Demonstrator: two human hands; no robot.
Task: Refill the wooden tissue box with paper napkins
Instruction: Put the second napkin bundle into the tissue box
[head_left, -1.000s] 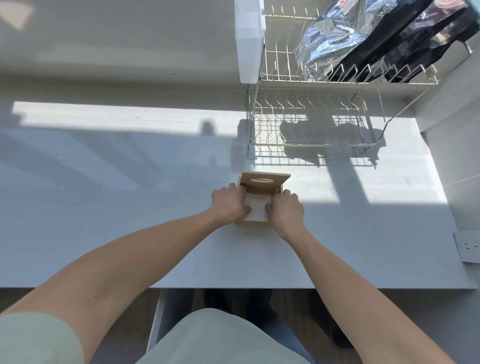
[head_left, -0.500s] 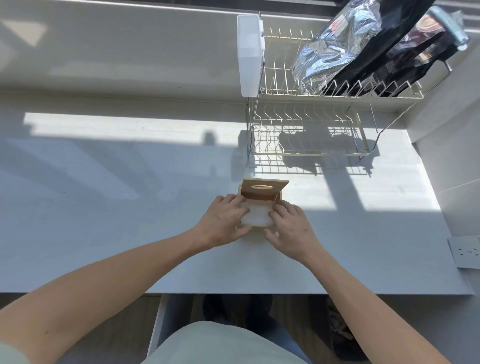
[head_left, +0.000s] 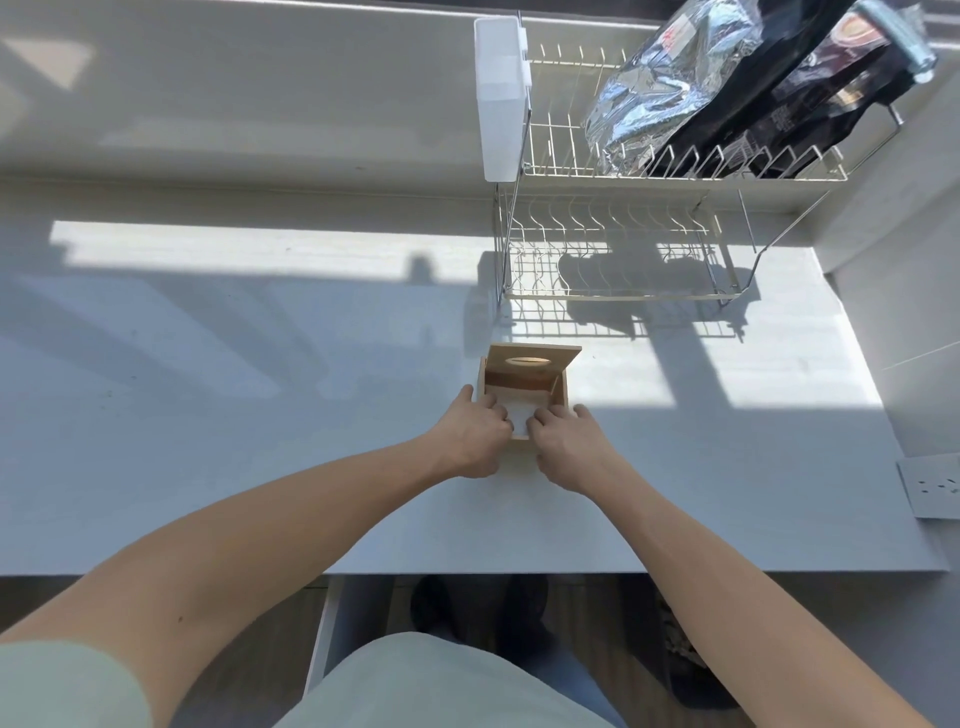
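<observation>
A small wooden tissue box (head_left: 519, 384) stands on the white counter, its hinged lid (head_left: 534, 358) with an oval slot tipped up at the back. White paper napkins (head_left: 521, 414) lie inside the open box. My left hand (head_left: 475, 439) is at the box's left side, fingertips curled over the rim onto the napkins. My right hand (head_left: 569, 447) mirrors it on the right, fingertips on the napkins too. Both hands hide the box's front corners.
A two-tier wire dish rack (head_left: 618, 244) stands behind the box, with a white plastic holder (head_left: 500, 98) on its left end and foil and dark bags (head_left: 727, 88) on top. A wall socket (head_left: 932, 491) is at the right. The counter's front edge (head_left: 467, 573) runs below my forearms.
My hands have shifted on the box, fingers now pressing the napkins lower inside. The view has tilted slightly; the box stays in place.
</observation>
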